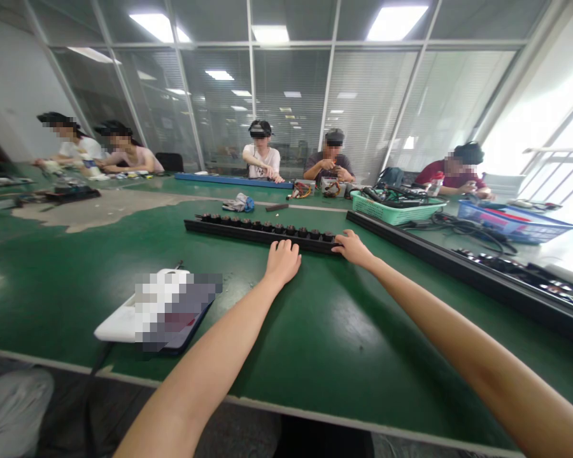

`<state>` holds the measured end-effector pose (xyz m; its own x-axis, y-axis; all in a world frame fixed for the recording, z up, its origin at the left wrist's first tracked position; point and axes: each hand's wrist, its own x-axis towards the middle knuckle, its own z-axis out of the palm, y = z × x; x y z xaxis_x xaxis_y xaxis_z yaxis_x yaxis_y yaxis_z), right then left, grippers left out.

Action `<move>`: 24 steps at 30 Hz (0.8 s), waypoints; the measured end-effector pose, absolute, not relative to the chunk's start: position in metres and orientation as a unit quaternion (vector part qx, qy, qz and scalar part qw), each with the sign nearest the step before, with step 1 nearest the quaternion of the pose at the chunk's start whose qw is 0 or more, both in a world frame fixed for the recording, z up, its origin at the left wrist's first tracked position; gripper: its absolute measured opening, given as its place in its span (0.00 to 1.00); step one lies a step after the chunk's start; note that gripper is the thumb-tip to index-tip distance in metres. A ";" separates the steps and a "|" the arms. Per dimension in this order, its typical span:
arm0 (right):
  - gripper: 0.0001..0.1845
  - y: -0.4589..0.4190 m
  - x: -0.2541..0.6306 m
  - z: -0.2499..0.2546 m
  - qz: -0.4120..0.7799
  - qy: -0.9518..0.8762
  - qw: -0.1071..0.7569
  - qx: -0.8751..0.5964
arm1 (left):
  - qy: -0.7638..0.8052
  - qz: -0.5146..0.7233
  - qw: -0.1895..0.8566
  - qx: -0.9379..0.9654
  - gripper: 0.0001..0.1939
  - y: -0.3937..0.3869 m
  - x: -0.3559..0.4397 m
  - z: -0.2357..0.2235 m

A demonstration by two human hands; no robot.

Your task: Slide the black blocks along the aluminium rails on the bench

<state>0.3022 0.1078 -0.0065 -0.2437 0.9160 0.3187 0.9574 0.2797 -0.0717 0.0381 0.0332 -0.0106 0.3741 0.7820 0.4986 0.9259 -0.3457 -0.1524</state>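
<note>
A long black bar (248,233) lies slantwise across the green table, with a row of round black parts along its top. My left hand (282,262) is at its near edge, right of the middle, fingers curled over the rim. At the bar's right end, my right hand (354,248) grips the corner with thumb and fingers. What lies under the fingertips is hidden. Just behind the bar are a grey and blue cloth bundle (239,203) and a short dark strip (277,207).
On the left lie a white device (124,321) and a dark phone-like slab (191,334). A second long black bar (424,254) runs along the right. Beyond it stand a green basket (396,213) with cables and a blue basket (525,229). Several people sit around the table.
</note>
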 end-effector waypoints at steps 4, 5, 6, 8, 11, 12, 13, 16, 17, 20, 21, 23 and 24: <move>0.07 0.076 0.330 0.007 -0.024 -0.814 0.100 -0.572 | -0.499 -0.199 0.232 -0.811 0.13 0.026 0.043 -0.003; 0.06 0.066 0.339 0.009 -0.019 -0.814 0.104 -0.571 | -0.492 -0.208 0.238 -0.811 0.13 0.024 0.044 -0.001; 0.06 0.056 0.348 0.011 -0.010 -0.812 0.105 -0.575 | -0.484 -0.218 0.243 -0.812 0.13 0.022 0.046 0.001; 0.05 0.036 0.369 0.011 0.008 -0.814 0.107 -0.571 | -0.469 -0.236 0.250 -0.814 0.13 0.018 0.048 0.004; 0.08 0.008 0.405 0.011 0.040 -0.826 0.117 -0.550 | -0.454 -0.262 0.260 -0.811 0.15 0.015 0.050 0.007; 0.10 -0.001 0.419 0.012 0.053 -0.827 0.123 -0.547 | -0.451 -0.273 0.263 -0.808 0.17 0.014 0.050 0.007; 0.14 -0.008 0.433 0.013 0.071 -0.830 0.124 -0.540 | -0.448 -0.284 0.265 -0.805 0.18 0.014 0.049 0.008; 0.25 -0.026 0.475 0.018 0.125 -0.833 0.113 -0.527 | -0.443 -0.310 0.265 -0.798 0.24 0.016 0.048 0.006; 0.28 -0.029 0.487 0.020 0.136 -0.829 0.115 -0.530 | -0.446 -0.314 0.261 -0.797 0.25 0.017 0.048 0.005; 0.32 -0.032 0.511 0.021 0.158 -0.811 0.136 -0.546 | -0.472 -0.309 0.231 -0.793 0.27 0.019 0.047 0.001; 0.33 -0.031 0.514 0.020 0.161 -0.805 0.144 -0.552 | -0.483 -0.303 0.221 -0.791 0.27 0.020 0.047 0.000; 0.34 -0.026 0.513 0.017 0.159 -0.793 0.161 -0.565 | -0.502 -0.288 0.214 -0.787 0.27 0.020 0.047 -0.001; 0.34 -0.023 0.509 0.015 0.154 -0.787 0.173 -0.571 | -0.508 -0.281 0.216 -0.785 0.27 0.020 0.046 -0.001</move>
<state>0.5092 -0.0234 0.0153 -0.2872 0.9530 0.0965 0.8461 0.2996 -0.4408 0.0456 0.0202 -0.0010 0.3261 0.6763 0.6605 0.9188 -0.3911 -0.0532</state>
